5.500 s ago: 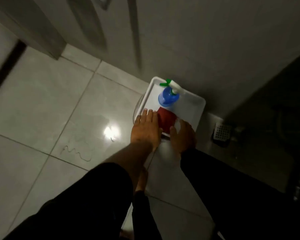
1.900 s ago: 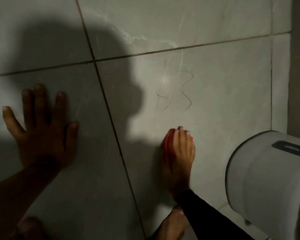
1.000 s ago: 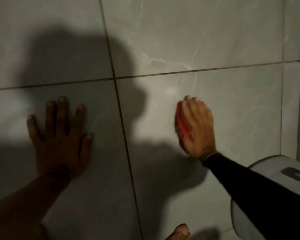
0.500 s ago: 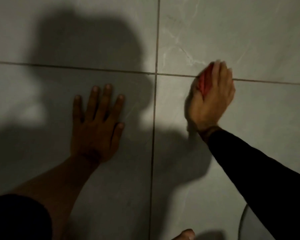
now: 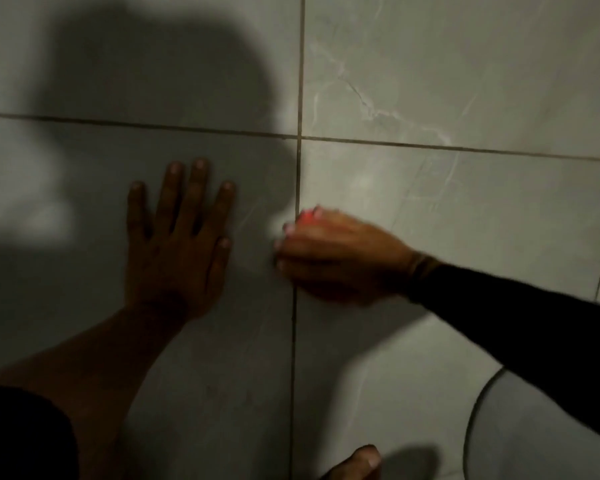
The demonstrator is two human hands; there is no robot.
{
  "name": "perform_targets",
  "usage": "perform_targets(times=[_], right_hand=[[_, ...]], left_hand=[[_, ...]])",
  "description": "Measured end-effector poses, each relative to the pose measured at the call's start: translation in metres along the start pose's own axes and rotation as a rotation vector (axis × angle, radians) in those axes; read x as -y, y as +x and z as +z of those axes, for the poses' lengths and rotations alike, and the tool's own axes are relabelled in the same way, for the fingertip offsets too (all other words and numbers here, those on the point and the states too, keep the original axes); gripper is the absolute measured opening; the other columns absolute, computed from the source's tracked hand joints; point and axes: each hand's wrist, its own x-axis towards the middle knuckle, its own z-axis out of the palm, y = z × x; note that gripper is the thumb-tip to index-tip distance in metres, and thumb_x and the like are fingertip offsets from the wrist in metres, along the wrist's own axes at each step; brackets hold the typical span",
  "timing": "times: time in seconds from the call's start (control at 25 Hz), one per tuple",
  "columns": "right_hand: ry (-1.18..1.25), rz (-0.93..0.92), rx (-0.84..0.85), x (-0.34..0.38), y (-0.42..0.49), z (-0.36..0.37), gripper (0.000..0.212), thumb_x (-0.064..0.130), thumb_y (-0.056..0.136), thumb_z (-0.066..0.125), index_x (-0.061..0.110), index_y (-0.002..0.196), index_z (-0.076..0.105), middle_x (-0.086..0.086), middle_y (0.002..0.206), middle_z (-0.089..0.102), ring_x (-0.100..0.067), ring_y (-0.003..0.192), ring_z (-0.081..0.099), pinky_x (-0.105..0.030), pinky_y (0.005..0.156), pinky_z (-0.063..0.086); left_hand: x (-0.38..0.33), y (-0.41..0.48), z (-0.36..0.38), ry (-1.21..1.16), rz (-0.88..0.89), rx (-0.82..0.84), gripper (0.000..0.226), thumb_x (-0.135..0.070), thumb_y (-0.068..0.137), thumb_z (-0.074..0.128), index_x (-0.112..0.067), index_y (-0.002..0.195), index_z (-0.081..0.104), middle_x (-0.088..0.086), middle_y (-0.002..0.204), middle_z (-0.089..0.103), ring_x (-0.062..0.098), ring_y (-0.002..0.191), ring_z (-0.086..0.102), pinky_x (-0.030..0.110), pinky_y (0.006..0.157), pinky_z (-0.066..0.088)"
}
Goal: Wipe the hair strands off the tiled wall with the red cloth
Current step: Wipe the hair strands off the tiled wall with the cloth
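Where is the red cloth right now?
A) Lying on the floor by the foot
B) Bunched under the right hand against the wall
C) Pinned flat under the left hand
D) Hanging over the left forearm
B: a bit of the red cloth peeks out between the fingers of the right hand, pressed on the tiled wall, while the left hand lies flat and bare.
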Motion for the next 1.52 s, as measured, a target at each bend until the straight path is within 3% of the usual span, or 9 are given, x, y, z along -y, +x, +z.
perform_targets(times=[0.24, 0.44, 0.56, 0.84, 1.08, 1.16, 1.32, 1.4, 1.52], right_hand=[[-0.006, 1.075, -0.432, -0.056, 0.082, -0.013, 0.067, 0.04, 0.102, 0.048, 0.01, 0.162, 0.046, -0.017, 0.17, 0.045, -0.038, 0.161, 0.038, -0.058, 0.133, 0.026], [0.152, 0.245, -0.038, 0.124, 0.014, 0.013, 0.054, 0.039, 0.11, 0.049, 0.017, 0.159, 0.053, -0.01, 0.168, 0.051, -0.034, 0.159, 0.042, -0.053, 0.135, 0.021], [0.094, 0.046, 0.068, 0.089, -0.056, 0.008, 0.048, 0.036, 0.111, 0.053, 0.016, 0.154, 0.059, -0.011, 0.162, 0.058, -0.037, 0.154, 0.05, -0.057, 0.134, 0.031], [0.1, 1.812, -0.552, -0.02, -0.035, -0.008, 0.079, 0.047, 0.098, 0.034, 0.008, 0.166, 0.037, -0.015, 0.175, 0.037, -0.035, 0.165, 0.031, -0.056, 0.135, 0.022], [0.074, 0.428, 0.016, 0.102, -0.063, 0.017, 0.053, 0.04, 0.111, 0.05, 0.021, 0.16, 0.049, -0.011, 0.166, 0.051, -0.039, 0.156, 0.046, -0.055, 0.132, 0.027], [0.046, 0.723, -0.01, 0.077, -0.1, 0.015, 0.051, 0.034, 0.11, 0.047, 0.014, 0.156, 0.052, -0.017, 0.162, 0.053, -0.046, 0.151, 0.049, -0.053, 0.131, 0.027], [0.159, 2.028, -0.493, 0.086, -0.059, 0.017, 0.085, 0.048, 0.095, 0.03, 0.002, 0.166, 0.034, -0.021, 0.175, 0.032, -0.04, 0.165, 0.028, -0.06, 0.135, 0.021], [0.176, 1.966, -0.4, 0.135, -0.004, 0.022, 0.073, 0.044, 0.103, 0.031, 0.006, 0.166, 0.038, -0.02, 0.174, 0.037, -0.043, 0.163, 0.032, -0.063, 0.133, 0.026], [0.23, 1.181, -0.164, 0.182, 0.027, 0.015, 0.057, 0.043, 0.112, 0.038, 0.014, 0.16, 0.05, -0.016, 0.168, 0.048, -0.041, 0.158, 0.041, -0.062, 0.131, 0.03]], left_hand=[[0.002, 0.0, 0.002, -0.022, -0.014, 0.039, 0.074, -0.046, 0.107, 0.031, -0.031, 0.177, 0.013, 0.008, 0.187, 0.004, 0.025, 0.171, -0.011, 0.061, 0.133, -0.008], [0.003, -0.003, 0.004, -0.048, -0.02, 0.055, 0.073, -0.049, 0.108, 0.027, -0.029, 0.177, 0.015, 0.007, 0.187, 0.001, 0.023, 0.17, -0.016, 0.065, 0.133, -0.004], [0.004, -0.004, 0.006, -0.06, -0.004, 0.038, 0.073, -0.049, 0.108, 0.026, -0.03, 0.177, 0.011, 0.005, 0.187, -0.002, 0.029, 0.172, -0.009, 0.067, 0.133, -0.002], [0.005, -0.003, 0.007, -0.105, -0.018, 0.058, 0.074, -0.049, 0.107, 0.024, -0.032, 0.177, 0.006, 0.004, 0.187, -0.005, 0.034, 0.173, -0.004, 0.071, 0.132, 0.0], [0.001, -0.003, 0.0, -0.139, -0.017, 0.024, 0.071, -0.045, 0.109, 0.029, -0.026, 0.177, 0.018, 0.012, 0.186, 0.007, 0.042, 0.171, 0.007, 0.074, 0.131, 0.003], [0.0, -0.002, 0.0, -0.144, -0.023, 0.028, 0.071, -0.044, 0.109, 0.03, -0.025, 0.176, 0.019, 0.014, 0.186, 0.008, 0.043, 0.171, 0.007, 0.073, 0.13, 0.001], [0.001, -0.003, 0.001, -0.13, -0.026, 0.036, 0.071, -0.046, 0.109, 0.026, -0.025, 0.177, 0.018, 0.014, 0.186, 0.008, 0.042, 0.171, 0.006, 0.068, 0.131, -0.004], [0.002, -0.003, 0.001, -0.128, -0.03, 0.054, 0.072, -0.047, 0.109, 0.026, -0.026, 0.177, 0.016, 0.012, 0.186, 0.005, 0.041, 0.172, 0.005, 0.069, 0.131, -0.003], [0.001, -0.003, 0.001, -0.105, -0.049, 0.059, 0.074, -0.046, 0.107, 0.028, -0.028, 0.177, 0.014, 0.007, 0.187, -0.002, 0.039, 0.172, 0.003, 0.071, 0.132, 0.002]])
